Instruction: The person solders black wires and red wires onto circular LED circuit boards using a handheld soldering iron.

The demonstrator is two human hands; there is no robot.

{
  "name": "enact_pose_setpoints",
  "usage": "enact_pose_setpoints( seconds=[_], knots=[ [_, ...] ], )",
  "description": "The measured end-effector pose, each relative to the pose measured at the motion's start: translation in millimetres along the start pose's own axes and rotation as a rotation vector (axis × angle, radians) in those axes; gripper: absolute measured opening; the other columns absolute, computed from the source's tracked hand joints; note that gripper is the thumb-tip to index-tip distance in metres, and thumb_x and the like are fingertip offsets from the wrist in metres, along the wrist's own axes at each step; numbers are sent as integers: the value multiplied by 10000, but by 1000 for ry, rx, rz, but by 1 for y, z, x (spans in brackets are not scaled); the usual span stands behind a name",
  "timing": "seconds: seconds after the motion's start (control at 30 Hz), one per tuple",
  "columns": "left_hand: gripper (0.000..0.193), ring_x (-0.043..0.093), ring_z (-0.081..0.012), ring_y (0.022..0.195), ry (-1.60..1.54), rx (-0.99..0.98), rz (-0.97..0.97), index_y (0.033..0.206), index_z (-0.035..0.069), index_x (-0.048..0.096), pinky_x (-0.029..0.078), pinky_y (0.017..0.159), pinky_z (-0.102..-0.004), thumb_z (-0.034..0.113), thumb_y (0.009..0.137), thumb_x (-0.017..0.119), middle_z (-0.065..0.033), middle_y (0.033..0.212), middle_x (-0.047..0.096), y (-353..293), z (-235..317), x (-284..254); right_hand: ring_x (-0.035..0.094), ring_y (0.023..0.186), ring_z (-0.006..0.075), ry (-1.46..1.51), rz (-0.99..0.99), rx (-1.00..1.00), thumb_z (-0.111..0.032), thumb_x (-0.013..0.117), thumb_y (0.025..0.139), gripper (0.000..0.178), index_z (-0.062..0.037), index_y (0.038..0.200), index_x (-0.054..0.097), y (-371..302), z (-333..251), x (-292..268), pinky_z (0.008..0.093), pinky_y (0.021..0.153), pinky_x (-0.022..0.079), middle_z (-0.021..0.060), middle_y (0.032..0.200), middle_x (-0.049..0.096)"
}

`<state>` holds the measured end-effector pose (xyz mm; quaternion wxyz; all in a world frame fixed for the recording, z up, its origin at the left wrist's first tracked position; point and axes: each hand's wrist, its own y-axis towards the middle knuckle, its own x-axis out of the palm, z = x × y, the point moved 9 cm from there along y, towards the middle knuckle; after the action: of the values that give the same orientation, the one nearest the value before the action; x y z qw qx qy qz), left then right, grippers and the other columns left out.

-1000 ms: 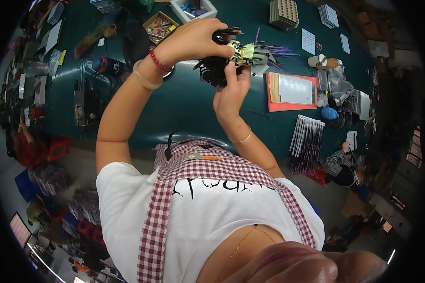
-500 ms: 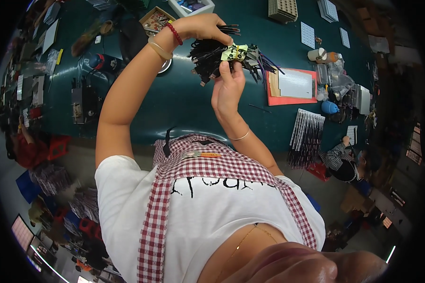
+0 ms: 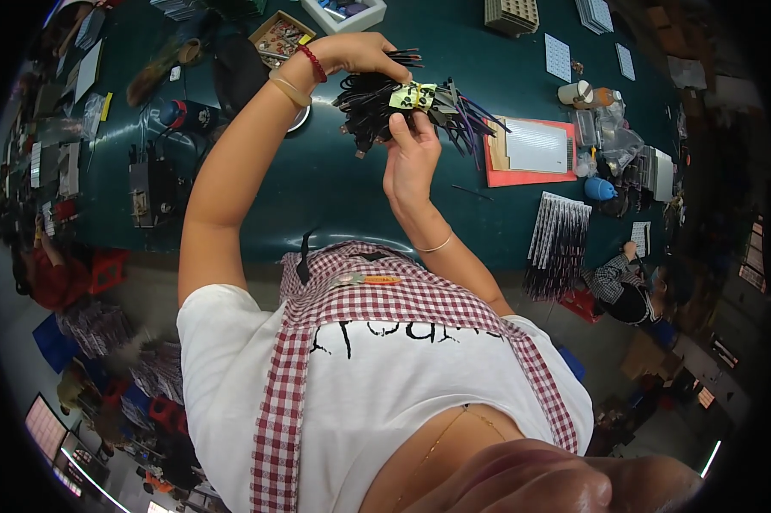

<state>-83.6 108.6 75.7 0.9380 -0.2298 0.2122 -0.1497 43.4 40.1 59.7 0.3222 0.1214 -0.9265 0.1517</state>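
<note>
Between my two hands is a thick bundle of black cables (image 3: 364, 107), with metal plug ends at its left and loose wire ends, some purple, at its right. A yellow-green paper label (image 3: 413, 97) with dark writing sits on the middle of the bundle, under a narrow band. My left hand (image 3: 370, 55) reaches over from the far side, its thumb pressed by the label and its fingers partly hidden behind the cables. From the near side my right hand (image 3: 413, 158) grips the bundle below the label, thumb up and fingers mostly behind.
Beneath the bundle lies a dark green table (image 3: 317, 201). A red board with a white sheet (image 3: 535, 145) is at its right, near bottles (image 3: 576, 94) and a blue container (image 3: 600, 189). Beyond my left hand stand a parts box (image 3: 281, 38) and a white tray (image 3: 344, 15). A co-worker (image 3: 625, 286) sits at right.
Both hands and the bundle have shifted slightly left. The bundle has turned a little, so the label faces up more plainly. Both hands keep their grip.
</note>
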Motion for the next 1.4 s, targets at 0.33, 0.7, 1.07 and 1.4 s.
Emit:
enact_pose_setpoints(
  seconds=[0.33, 0.7, 1.07, 1.4],
  knots=[
    [377, 518, -58, 608, -17, 8, 18, 853, 22, 673, 377, 530, -206, 372, 723, 722, 9, 705, 608, -3, -16, 5, 542, 779, 79, -51, -23, 28, -42, 575, 864, 227, 12, 1083, 549, -5, 9, -4, 244, 647, 456, 17, 939, 585],
    [311, 263, -7, 475, -321, 107, 385, 903, 79, 678, 171, 417, -199, 377, 842, 608, 78, 705, 583, -50, -48, 0, 521, 1043, 188, 33, -96, 309, -151, 501, 874, 298, -23, 1141, 537, 10, 14, -54, 389, 914, 408, 65, 1136, 574],
    [247, 274, -6, 400, -1020, -70, 628, 977, 30, 606, 171, 361, -182, 257, 896, 549, -17, 782, 609, -169, -217, 77, 474, 1088, 209, -76, -50, 352, -160, 514, 873, 344, -60, 1201, 512, -15, -7, -134, 407, 917, 394, 59, 1180, 540],
    [226, 295, -26, 410, -1402, -236, 865, 984, 29, 597, 199, 361, -177, 232, 927, 513, -17, 743, 577, -264, -314, 203, 447, 1127, 184, 122, -200, 523, -119, 533, 858, 424, -103, 1274, 455, -68, 58, -88, 466, 1002, 327, 24, 1226, 503]
  ],
)
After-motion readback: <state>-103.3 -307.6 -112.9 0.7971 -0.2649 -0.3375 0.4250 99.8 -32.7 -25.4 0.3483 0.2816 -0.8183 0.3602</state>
